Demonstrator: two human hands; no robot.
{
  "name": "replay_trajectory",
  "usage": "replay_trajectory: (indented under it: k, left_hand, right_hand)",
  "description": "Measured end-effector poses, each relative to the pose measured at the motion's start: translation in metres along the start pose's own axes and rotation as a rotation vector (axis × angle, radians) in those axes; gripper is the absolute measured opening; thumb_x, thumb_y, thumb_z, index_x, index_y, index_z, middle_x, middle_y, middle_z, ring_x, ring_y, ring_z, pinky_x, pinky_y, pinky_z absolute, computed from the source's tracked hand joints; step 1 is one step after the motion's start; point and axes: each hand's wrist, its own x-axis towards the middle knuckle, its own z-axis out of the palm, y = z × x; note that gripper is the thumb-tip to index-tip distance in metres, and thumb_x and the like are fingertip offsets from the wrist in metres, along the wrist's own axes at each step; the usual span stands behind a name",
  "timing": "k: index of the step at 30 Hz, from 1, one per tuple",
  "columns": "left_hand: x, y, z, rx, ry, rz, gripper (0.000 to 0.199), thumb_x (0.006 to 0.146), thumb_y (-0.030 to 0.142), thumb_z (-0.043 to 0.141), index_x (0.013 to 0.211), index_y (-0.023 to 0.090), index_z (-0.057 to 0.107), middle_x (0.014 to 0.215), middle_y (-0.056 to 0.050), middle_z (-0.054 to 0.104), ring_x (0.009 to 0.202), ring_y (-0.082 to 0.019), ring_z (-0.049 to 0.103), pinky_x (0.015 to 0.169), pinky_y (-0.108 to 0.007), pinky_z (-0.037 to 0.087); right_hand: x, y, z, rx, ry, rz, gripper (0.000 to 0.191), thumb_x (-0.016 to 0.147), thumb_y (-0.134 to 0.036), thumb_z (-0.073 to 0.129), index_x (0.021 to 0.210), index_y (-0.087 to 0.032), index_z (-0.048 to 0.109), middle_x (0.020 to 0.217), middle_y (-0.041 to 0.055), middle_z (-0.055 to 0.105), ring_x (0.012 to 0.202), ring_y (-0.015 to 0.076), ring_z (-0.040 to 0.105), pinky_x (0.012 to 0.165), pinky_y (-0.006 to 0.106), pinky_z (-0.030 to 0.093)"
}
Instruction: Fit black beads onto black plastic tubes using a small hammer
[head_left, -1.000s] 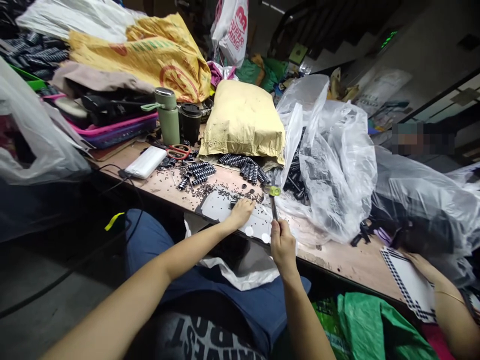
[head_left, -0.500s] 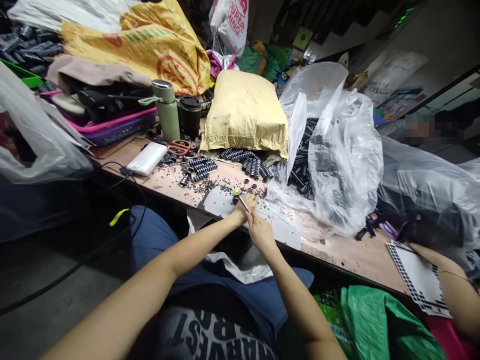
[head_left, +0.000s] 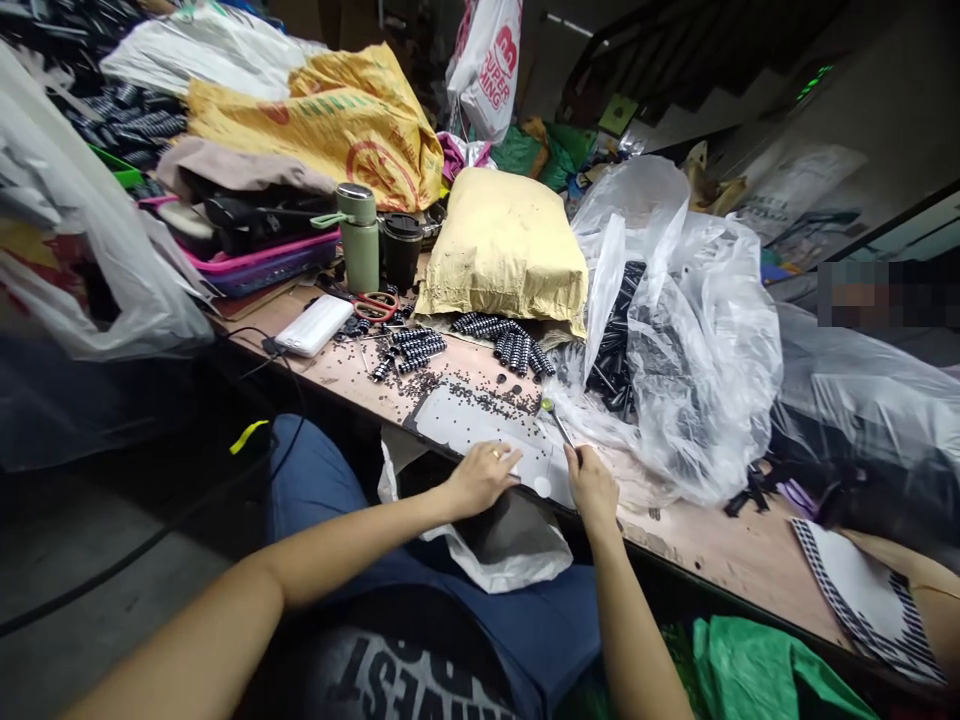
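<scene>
In my right hand (head_left: 596, 490) is a thin metal-shafted tool (head_left: 561, 425) with a round yellow-green end, pointing up and away over the worktable. My left hand (head_left: 484, 478) hovers at the table's front edge, fingers loosely apart, and I see nothing held in it. Beneath both hands lies a grey board (head_left: 457, 418), its far part strewn with tiny dark round bits (head_left: 480, 398). Below the edge, an open white bag (head_left: 517, 570) rests across my lap. Ribbed black-and-white rods (head_left: 416, 350) lie behind the board to the left.
A stuffed yellow sack (head_left: 510, 240) stands at the back, with a clear plastic bag (head_left: 697, 350) of dark rods right of it. To the left are a white power bank-like block (head_left: 313, 325), red-handled scissors (head_left: 375, 306) and a green flask (head_left: 358, 240). Another person's arm (head_left: 892, 555) is at far right.
My hands, close together over the board before, have moved apart. The left came down to the front edge; the right swung rightward with the tool. The black piece by the tool's tip is no longer seen.
</scene>
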Motion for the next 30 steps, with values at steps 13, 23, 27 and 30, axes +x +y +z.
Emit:
replay_trajectory:
  k: [13,23,27,30]
  left_hand:
    - [0.002,-0.215,-0.093,0.321,0.174,-0.569,0.032,0.092,0.028,0.045,0.113,0.011,0.061,0.105,-0.020,0.059,0.106,-0.035,0.051,0.092,-0.048,0.042]
    - [-0.012,-0.213,-0.095,-0.012,0.569,-0.455,0.028,0.089,0.045,0.054,0.089,0.018,0.059,0.088,-0.008,0.064,0.086,-0.023,0.059,0.081,-0.034,0.045]
    - [-0.009,-0.191,-0.102,-0.089,0.662,-0.506,0.029,0.088,0.045,0.055,0.079,0.018,0.059,0.079,-0.004,0.063,0.076,-0.018,0.059,0.074,-0.029,0.044]
    - [0.001,-0.160,-0.094,-0.212,0.646,-0.532,0.031,0.088,0.046,0.054,0.077,0.018,0.059,0.073,-0.002,0.062,0.069,-0.016,0.058,0.066,-0.027,0.044]
  right_hand:
    - [-0.004,-0.020,0.071,0.199,0.440,-0.148,0.048,0.096,-0.050,0.036,0.110,-0.011,0.061,0.116,0.0168,0.060,0.111,0.0282,0.051,0.097,0.041,0.038]
    - [-0.006,-0.019,0.071,0.187,0.448,-0.132,0.041,0.095,-0.046,0.041,0.105,-0.012,0.062,0.115,0.0157,0.061,0.107,0.0279,0.053,0.095,0.040,0.039]
    - [-0.003,-0.027,0.066,0.216,0.483,-0.151,0.035,0.094,-0.042,0.045,0.104,-0.013,0.062,0.113,0.0154,0.063,0.108,0.0286,0.052,0.096,0.043,0.037]
    - [0.021,-0.060,0.058,0.329,0.408,-0.276,0.031,0.096,-0.037,0.041,0.101,-0.015,0.062,0.105,0.0127,0.065,0.103,0.0245,0.054,0.093,0.038,0.040]
